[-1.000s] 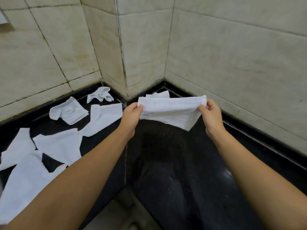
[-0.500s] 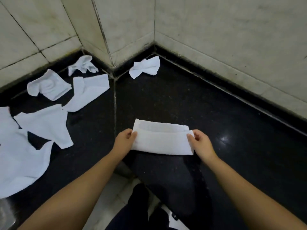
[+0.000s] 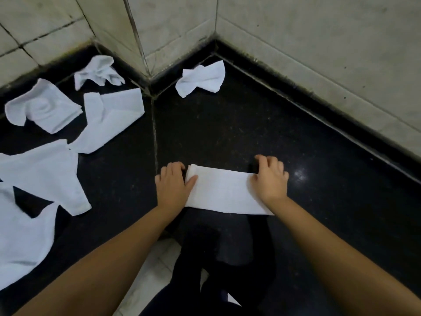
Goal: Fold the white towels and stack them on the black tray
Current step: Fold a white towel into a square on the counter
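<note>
Fingers of the left hand (image 3: 174, 182) and right hand (image 3: 271, 176) curl onto opposite short ends of the folded white terry towel strip (image 3: 224, 192), lying left-to-right on the glossy black stone surface (image 3: 227, 128), equally near both.

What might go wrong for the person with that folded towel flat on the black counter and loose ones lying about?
The folded towel is pinned only at its two ends by the left hand and right hand, so it may spring open once released. The dark counter looks glossy, so the towel could slide during the next fold. The loose towels overlap, so grabbing one may drag another.
</note>
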A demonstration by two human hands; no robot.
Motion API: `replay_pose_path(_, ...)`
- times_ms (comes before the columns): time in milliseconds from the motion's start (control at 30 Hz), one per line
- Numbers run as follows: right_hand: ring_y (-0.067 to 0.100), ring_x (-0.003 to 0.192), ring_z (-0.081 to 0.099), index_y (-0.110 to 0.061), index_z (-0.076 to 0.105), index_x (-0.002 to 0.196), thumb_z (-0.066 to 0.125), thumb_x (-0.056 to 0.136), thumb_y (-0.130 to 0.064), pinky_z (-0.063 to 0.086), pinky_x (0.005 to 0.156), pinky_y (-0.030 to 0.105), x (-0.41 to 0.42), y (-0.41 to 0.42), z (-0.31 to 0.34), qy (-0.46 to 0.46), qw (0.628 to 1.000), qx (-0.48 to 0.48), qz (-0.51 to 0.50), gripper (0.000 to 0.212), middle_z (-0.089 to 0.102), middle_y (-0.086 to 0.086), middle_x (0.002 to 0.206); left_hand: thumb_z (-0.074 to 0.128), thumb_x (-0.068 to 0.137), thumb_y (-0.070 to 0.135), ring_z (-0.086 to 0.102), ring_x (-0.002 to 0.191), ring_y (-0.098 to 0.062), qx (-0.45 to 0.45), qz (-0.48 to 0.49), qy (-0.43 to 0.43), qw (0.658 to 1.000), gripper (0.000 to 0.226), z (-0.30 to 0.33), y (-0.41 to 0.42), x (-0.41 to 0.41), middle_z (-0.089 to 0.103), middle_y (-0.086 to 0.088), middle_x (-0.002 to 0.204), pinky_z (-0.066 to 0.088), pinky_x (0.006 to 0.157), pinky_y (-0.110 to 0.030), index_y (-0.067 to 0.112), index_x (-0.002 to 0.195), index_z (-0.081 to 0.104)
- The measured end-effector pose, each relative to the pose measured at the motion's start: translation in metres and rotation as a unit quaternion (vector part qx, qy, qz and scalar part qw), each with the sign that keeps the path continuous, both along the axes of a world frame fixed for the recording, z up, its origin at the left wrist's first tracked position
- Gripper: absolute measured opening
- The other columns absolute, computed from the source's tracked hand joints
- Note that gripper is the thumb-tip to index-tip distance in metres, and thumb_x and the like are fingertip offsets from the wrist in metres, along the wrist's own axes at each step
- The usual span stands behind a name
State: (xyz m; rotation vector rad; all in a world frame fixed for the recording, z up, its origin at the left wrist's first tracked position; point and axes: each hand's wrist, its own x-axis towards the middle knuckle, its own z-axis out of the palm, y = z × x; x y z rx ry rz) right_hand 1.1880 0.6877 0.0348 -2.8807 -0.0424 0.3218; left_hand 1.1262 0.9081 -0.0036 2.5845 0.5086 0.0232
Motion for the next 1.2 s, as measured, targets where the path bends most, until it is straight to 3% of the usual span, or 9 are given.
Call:
replay_pose_path(200,0.024,0.125,0.043,-0.020,0.044,0.136,0.049,0.096,-0.028,0.035,0.102,0.039,0.014,0.098,0.000,0.074,0.974,0.069,0.201,0.041,0.047,0.006,0.133,0.053,0.085,0.056,0.048,0.114,-0.026,0.065,-0.011,0.022,0.998,0.063,-0.006,0.004,-0.046,0.051,-0.010,0.126,0.036,0.094,-0.039,0.012,0.129,0.047)
replay_pose_path(400,0.025,0.120,0.046,-0.017,0.053,0.124,0.048,0.096,-0.022,0.037,0.100,0.040,0.012,0.134,-0.007,0.109,0.963,-0.019,0.246,0.029,0.050,0.008,0.127,0.045,0.091,0.052,0.039,0.120,-0.020,0.070,-0.013,0.069,0.995,0.047,-0.001,0.003,-0.052,0.041,-0.003,0.131,0.030,0.097,-0.033,0.021,0.127,0.045)
replay_pose_path(500,0.021,0.104,0.055,-0.017,0.055,0.114,0.051,0.095,-0.024,0.047,0.091,0.036,0.014,0.123,0.006,0.155,0.962,0.057,0.217,0.021,0.057,0.007,0.114,0.051,0.091,0.041,0.039,0.118,-0.018,0.028,-0.023,0.073,0.997,0.030,0.008,0.001,-0.048,0.042,0.000,0.125,0.030,0.097,-0.033,0.022,0.114,0.053)
replay_pose_path(600,0.013,0.089,0.056,-0.017,0.055,0.112,0.052,0.095,-0.021,0.046,0.074,0.023,0.015,0.103,0.028,0.177,0.952,0.199,0.153,0.017,0.059,0.000,0.100,0.053,0.091,0.028,0.052,0.103,-0.016,-0.095,-0.016,0.068,0.993,0.010,0.026,0.001,-0.034,0.053,0.006,0.101,0.034,0.094,-0.034,0.022,0.099,0.053)
replay_pose_path(733,0.010,0.085,0.052,-0.016,0.063,0.110,0.053,0.092,-0.013,0.037,0.065,0.017,0.031,0.071,0.065,0.057,0.949,0.274,0.144,0.020,0.058,-0.003,0.093,0.054,0.091,0.018,0.059,0.084,-0.018,-0.250,0.008,-0.013,0.968,0.025,0.071,0.000,0.000,0.059,0.002,0.087,0.045,0.073,-0.030,0.018,0.115,0.048)
replay_pose_path(800,0.011,0.079,0.052,-0.019,0.064,0.096,0.052,0.092,-0.014,0.037,0.066,0.022,0.037,0.055,0.088,-0.007,0.935,0.336,0.116,0.013,0.059,-0.004,0.085,0.054,0.090,0.015,0.055,0.080,-0.012,-0.248,-0.011,-0.082,0.965,0.033,0.102,-0.003,0.020,0.059,0.002,0.087,0.039,0.072,-0.024,0.016,0.123,0.051)
replay_pose_path(900,0.007,0.074,0.049,-0.025,0.061,0.084,0.053,0.092,-0.016,0.038,0.065,0.021,0.036,0.036,0.124,-0.071,0.890,0.446,0.062,0.014,0.057,-0.006,0.080,0.054,0.089,0.012,0.049,0.066,0.001,-0.225,-0.064,-0.174,0.957,0.010,0.148,-0.014,0.037,0.057,0.010,0.076,0.036,0.062,-0.015,0.016,0.092,0.062)
replay_pose_path(1000,0.010,0.079,0.050,-0.027,0.058,0.078,0.052,0.090,-0.009,0.040,0.071,0.022,0.022,0.020,0.140,-0.092,0.852,0.514,0.034,0.023,0.058,-0.002,0.083,0.058,0.089,0.011,0.047,0.058,0.007,-0.256,-0.089,-0.223,0.936,0.005,0.169,-0.027,0.031,0.053,0.013,0.070,0.036,0.057,-0.007,0.012,0.085,0.061)
replay_pose_path(1200,-0.006,0.057,0.042,-0.014,0.058,0.084,0.055,0.087,0.004,0.034,0.056,0.008,-0.034,-0.015,0.084,0.001,0.875,0.481,0.051,0.018,0.051,-0.003,0.071,0.061,0.089,0.020,0.052,0.067,-0.004,-0.262,-0.139,-0.095,0.950,0.009,0.104,-0.035,-0.026,0.058,0.006,0.075,0.040,0.064,-0.019,0.012,0.085,0.062)
